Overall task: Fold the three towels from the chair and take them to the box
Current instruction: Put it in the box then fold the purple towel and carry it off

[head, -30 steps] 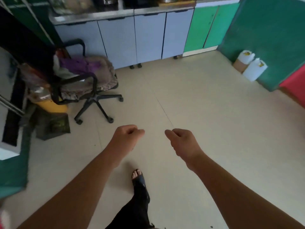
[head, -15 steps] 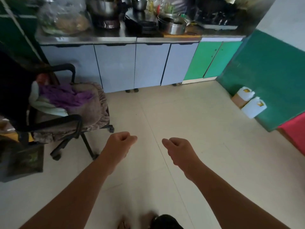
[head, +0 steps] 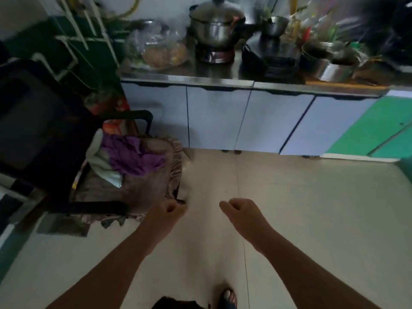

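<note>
foot: a sandalled foot [head: 229, 298] at the very bottom edge, on the pale tile floor [head: 312, 208]
left hand [head: 168, 211]: out in front, fingers curled into a loose fist, grip closed on nothing as far as I can see. It's right at the near corner of the chair seat, can't tell if it actually touches the cover
right hand [head: 239, 209]: same deal, fingers curled in, holding nothing, hanging over bare floor a bit apart from the left one
chair [head: 93, 206]: black office chair on the left, armrests showing, seat wrapped in a brownish fringed cover [head: 153, 188]
towels: piled on the seat toward the backrest, a crumpled purple towel [head: 131, 158] on top, a white towel [head: 101, 163] tucked under it on the left. A third one I can't make out, pretty blurry there
cabinets [head: 245, 121]: pale blue doors behind the chair, green ones [head: 367, 134] off to the right
worktop [head: 223, 78]: steel, crowded, with a big lidded steel pot [head: 215, 25] on a burner, a plastic bag of food [head: 160, 50] to its left, and dark pans and bowls to the right
</note>
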